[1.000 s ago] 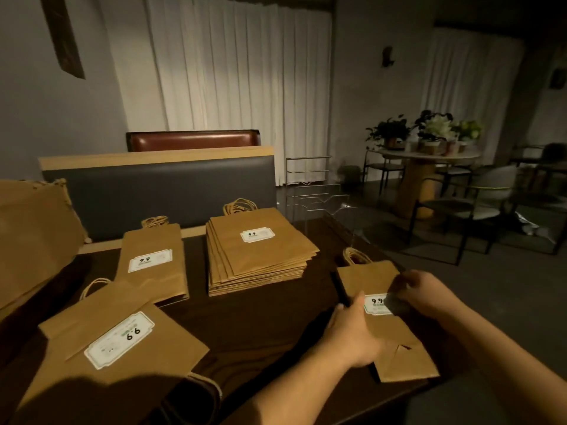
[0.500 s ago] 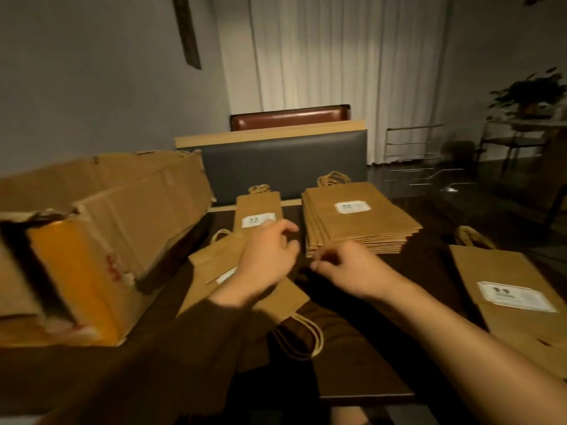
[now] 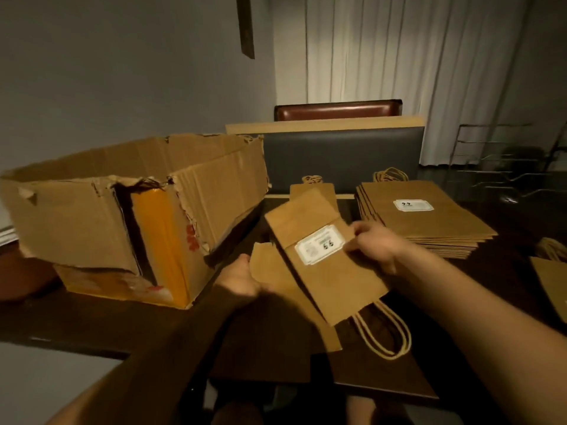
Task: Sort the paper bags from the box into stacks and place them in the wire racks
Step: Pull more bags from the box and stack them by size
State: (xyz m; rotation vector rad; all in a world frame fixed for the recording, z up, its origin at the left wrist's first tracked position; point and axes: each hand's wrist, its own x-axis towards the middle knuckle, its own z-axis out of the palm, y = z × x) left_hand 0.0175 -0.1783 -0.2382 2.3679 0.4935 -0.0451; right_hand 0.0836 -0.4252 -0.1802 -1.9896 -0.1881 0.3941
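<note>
A flat brown paper bag (image 3: 322, 265) with a white label is lifted off the dark table (image 3: 92, 320), handles toward me. My right hand (image 3: 372, 245) pinches its right edge beside the label. My left hand (image 3: 241, 277) grips the left edge of the bag lying under it (image 3: 273, 277). A tall stack of labelled bags (image 3: 429, 222) sits behind on the right. A narrower bag (image 3: 313, 190) lies behind the lifted one. The torn cardboard box (image 3: 138, 210) stands open at the left. Wire racks (image 3: 503, 161) are at the far right.
Another bag (image 3: 552, 286) pokes in at the right edge of the table. A grey padded bench back (image 3: 340, 161) with a wooden top runs behind the table, a brown leather chair (image 3: 337, 109) behind it. White curtains hang at the back.
The view swung left from the right-hand bag to the box. Both hands left that bag, moved to the bags in the middle and lifted the top one.
</note>
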